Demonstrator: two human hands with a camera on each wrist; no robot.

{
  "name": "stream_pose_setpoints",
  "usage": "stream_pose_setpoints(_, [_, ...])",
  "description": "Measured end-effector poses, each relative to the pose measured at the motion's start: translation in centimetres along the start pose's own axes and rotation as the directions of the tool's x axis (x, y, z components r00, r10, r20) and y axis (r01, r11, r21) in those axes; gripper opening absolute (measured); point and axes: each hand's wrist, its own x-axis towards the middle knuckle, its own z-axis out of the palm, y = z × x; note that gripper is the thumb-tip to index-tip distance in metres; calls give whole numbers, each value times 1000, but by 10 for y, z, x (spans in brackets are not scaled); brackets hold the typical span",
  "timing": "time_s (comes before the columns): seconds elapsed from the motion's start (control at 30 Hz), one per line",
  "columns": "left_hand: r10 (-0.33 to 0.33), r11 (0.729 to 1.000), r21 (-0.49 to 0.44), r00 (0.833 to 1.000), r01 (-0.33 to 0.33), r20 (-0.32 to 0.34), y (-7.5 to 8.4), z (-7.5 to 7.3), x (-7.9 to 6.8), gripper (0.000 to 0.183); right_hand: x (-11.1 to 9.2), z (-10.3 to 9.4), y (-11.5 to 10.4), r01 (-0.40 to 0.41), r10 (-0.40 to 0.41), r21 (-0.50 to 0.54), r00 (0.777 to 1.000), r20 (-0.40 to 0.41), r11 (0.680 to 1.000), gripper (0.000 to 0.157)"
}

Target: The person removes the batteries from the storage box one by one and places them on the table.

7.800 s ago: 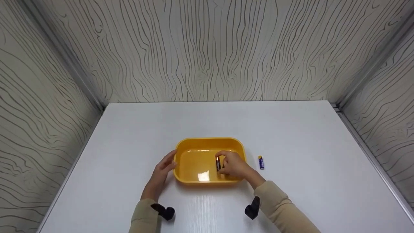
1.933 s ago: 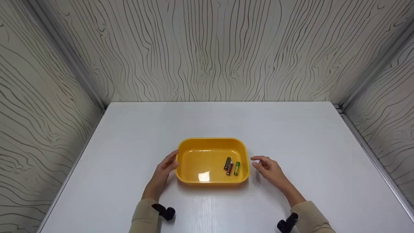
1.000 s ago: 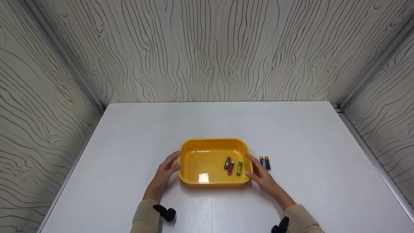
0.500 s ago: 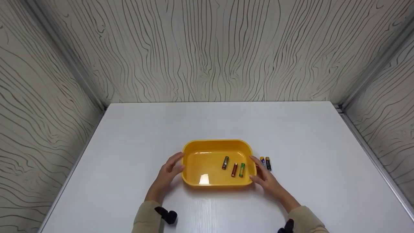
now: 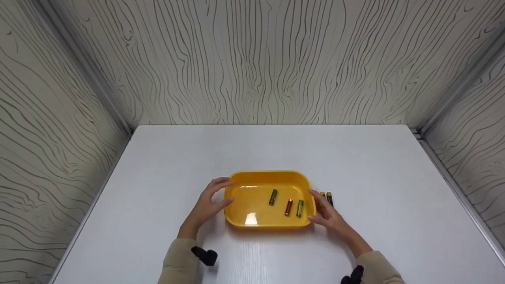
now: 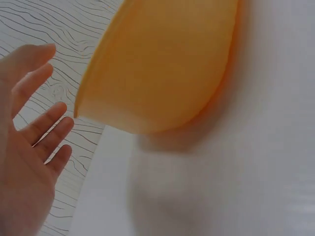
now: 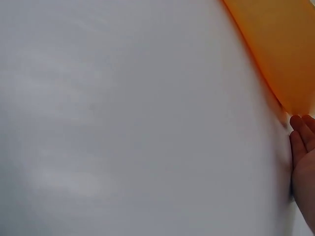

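In the head view a yellow plastic tray point(image 5: 252, 227) sits on the white table, with three batteries inside: a dark one point(image 5: 273, 197), a red one point(image 5: 288, 207) and a green one point(image 5: 300, 208). My left hand point(image 5: 208, 203) is at the tray's left end, thumb and forefinger spread over the rim. In the left wrist view its relaxed fingers point(image 6: 54, 132) stand beside the tray wall. My right hand point(image 5: 329, 213) holds the right end, forefinger and thumb at the rim; other fingertips point(image 7: 297, 123) meet the outer wall in the right wrist view.
Two more batteries, a blue one with a yellow end point(image 5: 322, 194) and a black one with a yellow end point(image 5: 330, 199), lie side by side on the table point(image 5: 355, 157), right of the tray and partly behind my right hand. Wood-patterned panels point(image 5: 252, 79) enclose the table.
Over the last two seconds my right hand came to the tray and the tray shifted slightly right. Its batteries spread apart, the dark one leftward. My left fingers have opened wider at the rim.
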Motion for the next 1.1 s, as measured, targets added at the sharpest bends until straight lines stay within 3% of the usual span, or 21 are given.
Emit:
stream_pose_setpoints(0.23, [144, 982, 111, 987, -151, 66, 15, 4, 9, 43, 0, -2, -2, -72, 72, 25, 997, 2, 997, 77])
stream_pose_setpoints(0.47, [207, 966, 113, 955, -234, 214, 27, 16, 18, 41, 0, -5, 0, -4, 2, 41, 999, 46, 999, 76])
stream_pose_setpoints(0.6, [157, 968, 141, 939, -207, 305, 31, 25, 26, 44, 0, -6, -1, -16, 14, 38, 999, 52, 999, 76])
stream_pose_setpoints(0.73, [55, 977, 172, 930, -125, 364, 34, 33, 34, 46, -1, -6, -2, -45, 43, 34, 998, 47, 998, 76])
stream_pose_setpoints(0.97, [-103, 966, 257, 920, 3, 379, 39, 48, 47, 45, -2, -8, -3, -45, 43, 35, 998, 55, 998, 76])
stream_pose_setpoints(1.1, [-165, 949, 311, 911, 43, 377, 42, 58, 53, 45, -2, -8, -1, -53, 52, 27, 997, 51, 998, 77])
